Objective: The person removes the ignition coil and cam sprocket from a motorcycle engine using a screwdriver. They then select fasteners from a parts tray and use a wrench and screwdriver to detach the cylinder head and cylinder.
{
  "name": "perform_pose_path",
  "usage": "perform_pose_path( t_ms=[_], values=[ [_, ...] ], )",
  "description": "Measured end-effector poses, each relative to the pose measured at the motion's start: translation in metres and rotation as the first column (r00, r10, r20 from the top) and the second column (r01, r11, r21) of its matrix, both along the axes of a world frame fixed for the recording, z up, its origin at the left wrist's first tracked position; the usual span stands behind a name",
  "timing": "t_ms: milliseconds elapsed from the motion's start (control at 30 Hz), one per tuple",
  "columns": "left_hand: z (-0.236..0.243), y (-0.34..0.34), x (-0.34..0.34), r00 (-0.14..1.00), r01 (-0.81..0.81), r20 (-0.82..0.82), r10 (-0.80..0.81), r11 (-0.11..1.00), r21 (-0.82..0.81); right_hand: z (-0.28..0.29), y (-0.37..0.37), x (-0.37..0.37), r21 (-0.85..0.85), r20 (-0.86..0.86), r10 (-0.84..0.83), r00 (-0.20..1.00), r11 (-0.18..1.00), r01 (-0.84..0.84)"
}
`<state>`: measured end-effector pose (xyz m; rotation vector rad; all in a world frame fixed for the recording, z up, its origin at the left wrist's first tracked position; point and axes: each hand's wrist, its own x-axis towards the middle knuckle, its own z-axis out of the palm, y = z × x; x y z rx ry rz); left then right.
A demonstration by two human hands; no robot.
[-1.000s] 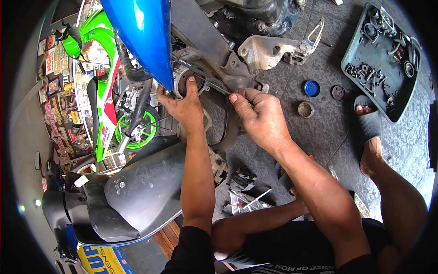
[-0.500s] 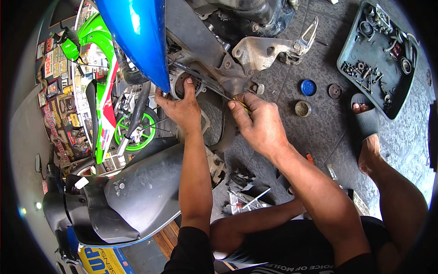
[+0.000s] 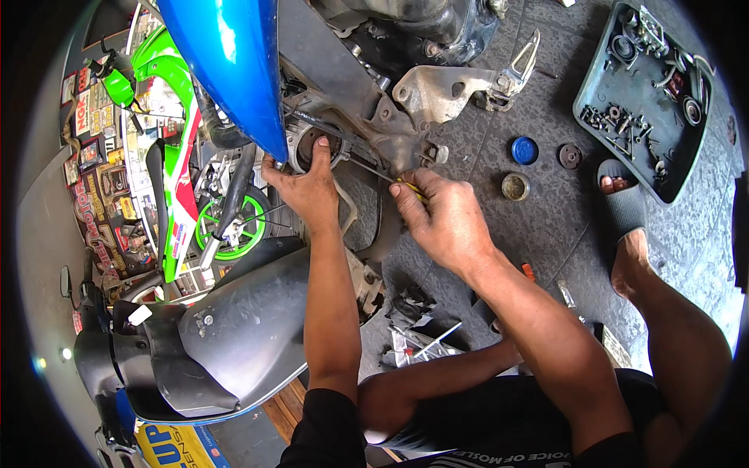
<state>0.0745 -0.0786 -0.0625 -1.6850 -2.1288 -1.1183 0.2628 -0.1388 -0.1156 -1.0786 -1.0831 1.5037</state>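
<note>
My left hand (image 3: 308,191) is wrapped round a round metal part (image 3: 303,139) with a silver rim and a brownish face. Its thumb presses on the face, and the other fingers are partly hidden at the left side. A screwdriver (image 3: 402,182) with a yellow handle is gripped in my right hand (image 3: 445,214). The thin shaft points left, and its tip meets the lower right edge of the round part; the exact contact is too small to make out. Above both hands is the motorcycle frame (image 3: 335,78), beside a shiny blue body panel (image 3: 234,66).
At the upper right, a dark tray (image 3: 612,160) holds bolts and small parts. A blue cap (image 3: 524,150), an open jar (image 3: 516,186) and a dark disc (image 3: 570,156) lie on the tiled floor. A scooter seat (image 3: 242,335) and a green motorcycle (image 3: 183,140) stand left.
My right hand and the screwdriver have shifted slightly nearer to me, so the shaft now meets the round part lower on its edge. My left hand keeps its hold.
</note>
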Motion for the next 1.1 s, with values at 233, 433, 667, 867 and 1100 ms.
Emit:
perform_pose_path(
  t_ms=[233, 433, 667, 867, 1100],
  values=[
    [0.000, 0.002, 0.006, 0.998, 0.010, 0.054, -0.010, 1.000, -0.003, 0.003, 0.003, -0.002, 0.054, 0.077, -0.003, 0.997, 0.999, -0.001],
    [0.002, 0.001, 0.007, 0.997, 0.014, 0.078, -0.013, 1.000, -0.013, 0.007, 0.007, 0.000, 0.043, 0.055, 0.048, 0.997, 0.998, -0.050],
    [0.000, 0.002, 0.004, 0.999, -0.032, 0.005, 0.032, 0.999, -0.024, 0.003, 0.015, 0.002, 0.136, 0.069, 0.086, 0.994, 0.986, -0.095],
    [-0.007, -0.003, -0.017, 1.000, -0.029, 0.010, 0.030, 0.995, -0.095, 0.010, 0.020, 0.008, 0.187, 0.127, 0.118, 0.985, 0.972, -0.140],
    [-0.036, -0.022, -0.030, 0.970, 0.227, 0.098, -0.222, 0.973, -0.039, 0.017, 0.021, 0.008, 0.266, 0.210, 0.100, 0.972, 0.951, -0.156]
  ],
)
